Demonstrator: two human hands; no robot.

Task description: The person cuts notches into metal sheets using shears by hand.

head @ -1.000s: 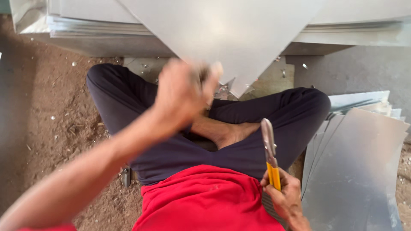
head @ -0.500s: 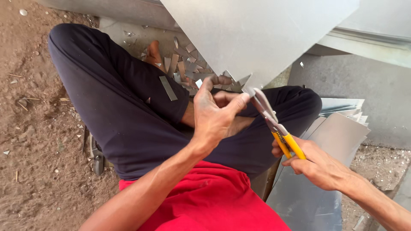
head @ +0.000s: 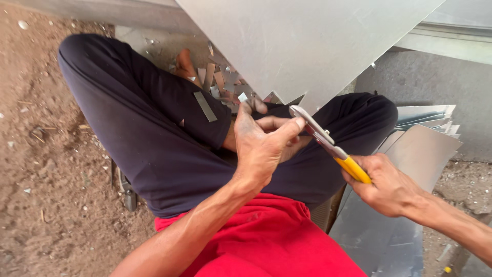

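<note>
Gripping snips, right hand, left hand curled

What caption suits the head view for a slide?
Seated person's right hand holds yellow-handled metal snips beside left hand, under grey metal sheet.

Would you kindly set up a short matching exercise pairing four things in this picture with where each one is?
Things:
1. tin snips
2. large metal sheet
3. narrow metal strip
4. stack of cut sheets

Places:
A. lying on the dark trouser leg
B. on the ground by the person's right side
C. held by the yellow handle in the right hand
D. slanting down in front of the person, its tip by the left hand

Pairs: 1-C, 2-D, 3-A, 4-B
</note>
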